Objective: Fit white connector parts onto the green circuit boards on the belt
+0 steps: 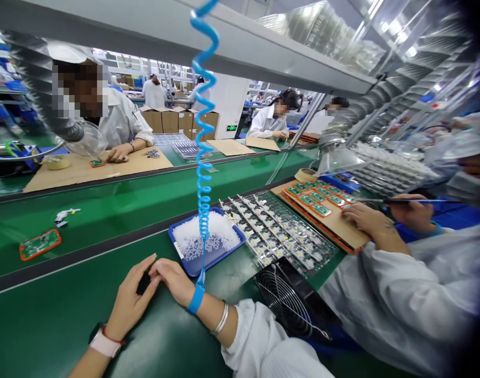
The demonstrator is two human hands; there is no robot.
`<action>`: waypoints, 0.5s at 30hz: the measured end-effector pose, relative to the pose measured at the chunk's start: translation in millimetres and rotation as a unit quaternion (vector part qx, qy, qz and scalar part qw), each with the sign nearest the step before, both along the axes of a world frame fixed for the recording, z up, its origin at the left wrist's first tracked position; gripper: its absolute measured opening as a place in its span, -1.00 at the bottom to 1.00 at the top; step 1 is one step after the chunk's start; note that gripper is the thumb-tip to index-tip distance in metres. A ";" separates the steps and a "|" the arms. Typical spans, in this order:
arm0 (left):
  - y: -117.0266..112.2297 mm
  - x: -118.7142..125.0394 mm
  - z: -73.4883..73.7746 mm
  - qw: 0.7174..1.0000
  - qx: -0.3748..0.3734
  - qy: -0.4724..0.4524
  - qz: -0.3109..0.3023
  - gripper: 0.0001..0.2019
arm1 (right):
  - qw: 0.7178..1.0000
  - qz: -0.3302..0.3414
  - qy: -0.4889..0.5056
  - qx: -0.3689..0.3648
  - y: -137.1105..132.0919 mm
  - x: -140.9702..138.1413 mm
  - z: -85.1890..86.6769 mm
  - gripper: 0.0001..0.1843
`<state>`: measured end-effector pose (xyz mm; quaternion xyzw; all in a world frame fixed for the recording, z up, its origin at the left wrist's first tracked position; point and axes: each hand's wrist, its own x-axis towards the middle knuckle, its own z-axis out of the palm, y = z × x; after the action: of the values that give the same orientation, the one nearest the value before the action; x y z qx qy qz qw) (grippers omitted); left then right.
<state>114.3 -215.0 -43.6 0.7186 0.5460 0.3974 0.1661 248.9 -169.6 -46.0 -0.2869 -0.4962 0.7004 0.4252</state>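
The person's left hand [127,296], wearing a wristwatch with a pale pink band [104,344], and right hand [175,281], wearing a bright blue wrist strap [196,299] and silver bangles [221,318], rest together on a glossy green conveyor belt [66,325], their fingers touching. A small dark object [143,283] shows between them; whether either hand grips it cannot be told. Just ahead of the right hand sits a shallow blue plastic tray [218,260] heaped with white granules [220,236], with a coiled blue cord [204,210] rising from the strap above it. Farther right lie rows of green circuit boards with white parts [279,233]. Near the right hand's forearm is a black fan with a round wire guard [283,302]. Beyond, a co-worker's hand [366,218] rests on a brown cardboard sheet [334,233].
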 end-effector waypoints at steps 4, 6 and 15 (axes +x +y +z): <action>-0.5 10.7 0.9 0.997 -0.018 -0.064 0.027 -0.55 | 0.995 0.048 0.078 -0.048 -16.7 -8.6 -1.7 -0.35; -2.2 18.9 -1.4 0.994 -0.036 -0.099 0.029 -0.52 | 0.993 0.066 0.084 -0.044 -25.7 -10.4 1.7 -0.24; -19.6 44.7 -9.9 0.986 -0.079 -0.123 -0.077 -0.38 | 0.992 0.091 0.055 -0.071 -29.7 -4.2 14.7 -0.14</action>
<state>159.0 -234.6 -53.5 0.6888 0.4944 0.4245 0.3177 244.8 -199.3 -31.3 -0.2310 -0.4454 0.7842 0.3652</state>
